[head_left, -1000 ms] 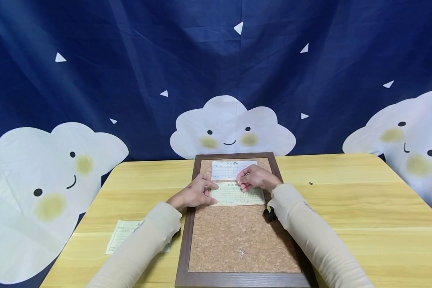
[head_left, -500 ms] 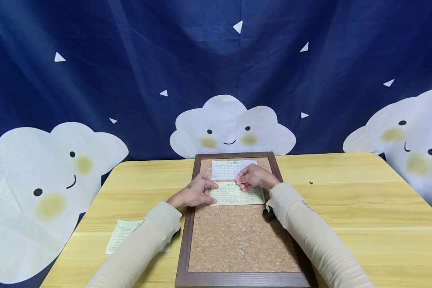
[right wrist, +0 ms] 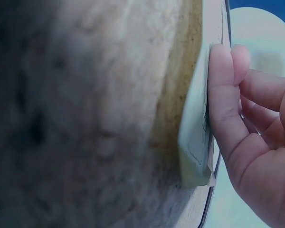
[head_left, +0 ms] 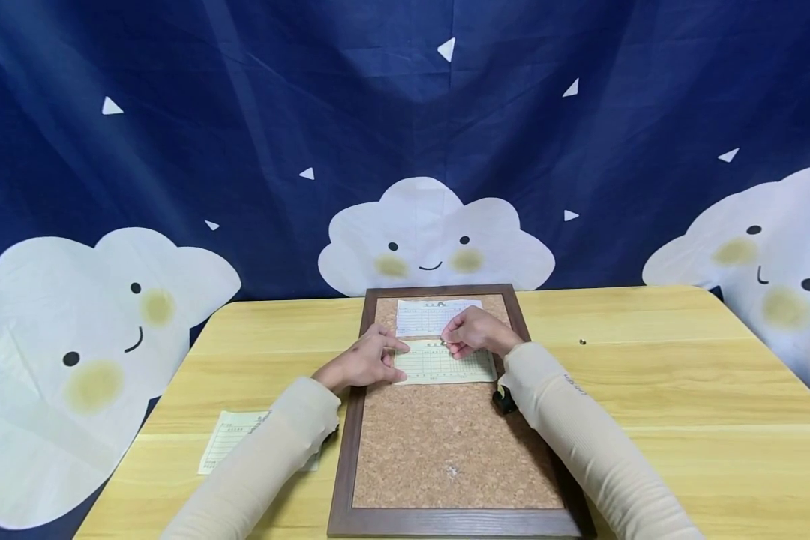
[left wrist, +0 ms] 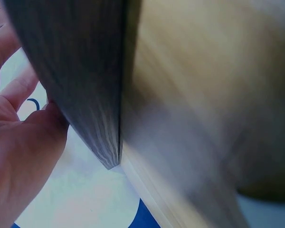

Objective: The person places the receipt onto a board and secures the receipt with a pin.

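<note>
A pale green printed slip lies across the cork board, just below a white printed slip. My left hand rests at the green slip's left edge, thumb and fingers spread onto it. At its top edge my right hand pinches a small shiny thumbtack, largely covered by the fingertips. In the right wrist view, the right hand's fingers press along the green slip, whose near edge lifts off the cork. The left wrist view shows the left hand beside the dark frame.
Another pale green slip lies on the wooden table, partly under the left sleeve. A tiny metal tack sits right of the board. A dark fastener shows at the white slip's top. Behind hangs a blue cloud-print curtain.
</note>
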`<state>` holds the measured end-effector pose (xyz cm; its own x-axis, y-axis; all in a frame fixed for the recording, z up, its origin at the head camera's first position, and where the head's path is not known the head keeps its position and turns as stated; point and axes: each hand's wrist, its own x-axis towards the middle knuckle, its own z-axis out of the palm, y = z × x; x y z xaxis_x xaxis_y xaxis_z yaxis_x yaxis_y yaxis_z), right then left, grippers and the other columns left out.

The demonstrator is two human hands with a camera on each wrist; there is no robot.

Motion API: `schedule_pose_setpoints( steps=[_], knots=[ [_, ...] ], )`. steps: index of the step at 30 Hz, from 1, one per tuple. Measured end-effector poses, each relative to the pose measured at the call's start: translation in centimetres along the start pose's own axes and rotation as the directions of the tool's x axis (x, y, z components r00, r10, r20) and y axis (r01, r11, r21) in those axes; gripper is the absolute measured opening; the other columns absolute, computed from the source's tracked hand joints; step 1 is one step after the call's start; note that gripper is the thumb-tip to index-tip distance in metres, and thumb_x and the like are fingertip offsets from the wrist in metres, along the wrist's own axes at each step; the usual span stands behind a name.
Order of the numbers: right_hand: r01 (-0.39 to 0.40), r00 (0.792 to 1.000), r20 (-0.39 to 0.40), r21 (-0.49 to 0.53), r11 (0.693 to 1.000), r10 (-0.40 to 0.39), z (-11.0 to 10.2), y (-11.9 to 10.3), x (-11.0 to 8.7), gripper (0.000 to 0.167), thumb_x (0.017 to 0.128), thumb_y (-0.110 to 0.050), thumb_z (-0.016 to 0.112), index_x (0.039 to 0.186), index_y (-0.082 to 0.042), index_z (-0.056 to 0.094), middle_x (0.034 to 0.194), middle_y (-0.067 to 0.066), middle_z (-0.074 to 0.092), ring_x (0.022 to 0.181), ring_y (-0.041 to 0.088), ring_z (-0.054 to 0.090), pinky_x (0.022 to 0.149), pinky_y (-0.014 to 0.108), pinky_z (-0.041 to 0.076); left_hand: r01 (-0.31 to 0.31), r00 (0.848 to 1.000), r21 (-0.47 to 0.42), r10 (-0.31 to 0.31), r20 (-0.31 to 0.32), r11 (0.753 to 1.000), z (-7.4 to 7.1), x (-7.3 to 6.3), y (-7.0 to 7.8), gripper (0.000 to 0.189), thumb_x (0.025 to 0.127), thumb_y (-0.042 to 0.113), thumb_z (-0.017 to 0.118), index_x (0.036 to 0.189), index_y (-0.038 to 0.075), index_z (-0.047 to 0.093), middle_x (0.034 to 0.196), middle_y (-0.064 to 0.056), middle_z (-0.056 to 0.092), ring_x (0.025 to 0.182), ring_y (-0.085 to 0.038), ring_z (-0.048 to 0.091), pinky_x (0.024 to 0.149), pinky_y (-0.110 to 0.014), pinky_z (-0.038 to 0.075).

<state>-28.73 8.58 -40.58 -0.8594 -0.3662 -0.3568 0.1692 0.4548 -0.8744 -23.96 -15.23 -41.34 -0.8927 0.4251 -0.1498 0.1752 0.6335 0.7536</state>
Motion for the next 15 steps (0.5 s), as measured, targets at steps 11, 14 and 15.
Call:
schedule_pose_setpoints(
  steps=[11, 14, 15],
  knots=[
    [-0.008, 1.000, -0.025, -0.020, 1.000, 0.007, 0.08, -0.12, -0.06, 0.011, 0.097, 0.006, 0.058, 0.099, 0.013, 0.066, 0.068, 0.008, 0.060, 0.058, 0.011, 0.060, 0.064, 0.029, 0.058, -0.005, 1.000, 0.022, 0.005, -0.018, 1.000, 0.08, 0.10, 0.06, 0.046, 0.080, 0.001, 0.082, 0.123, -0.001, 0.068, 0.127, -0.012, 0.037, 0.073, -0.012, 0.051, 0.081, -0.028, 0.041],
    [-0.014, 0.999, -0.029, -0.029, 0.999, 0.013, 0.09, -0.15, -0.08, 0.011, 0.097, 0.005, 0.058, 0.098, 0.012, 0.066, 0.068, 0.008, 0.061, 0.058, 0.012, 0.060, 0.064, 0.029, 0.058, -0.005, 1.000, 0.020, 0.006, -0.021, 1.000, 0.13, 0.08, 0.08, 0.046, 0.080, 0.000, 0.082, 0.124, -0.001, 0.068, 0.126, -0.012, 0.037, 0.073, -0.012, 0.051, 0.080, -0.028, 0.041],
    [-0.017, 0.999, -0.030, -0.029, 0.999, 0.016, 0.09, -0.18, -0.12, 0.011, 0.097, 0.005, 0.058, 0.098, 0.012, 0.066, 0.068, 0.008, 0.061, 0.058, 0.012, 0.060, 0.063, 0.028, 0.058, -0.005, 1.000, 0.019, 0.005, -0.022, 1.000, 0.14, 0.08, 0.08, 0.046, 0.080, 0.000, 0.082, 0.124, -0.001, 0.068, 0.126, -0.012, 0.037, 0.073, -0.012, 0.051, 0.080, -0.027, 0.041]
  ],
)
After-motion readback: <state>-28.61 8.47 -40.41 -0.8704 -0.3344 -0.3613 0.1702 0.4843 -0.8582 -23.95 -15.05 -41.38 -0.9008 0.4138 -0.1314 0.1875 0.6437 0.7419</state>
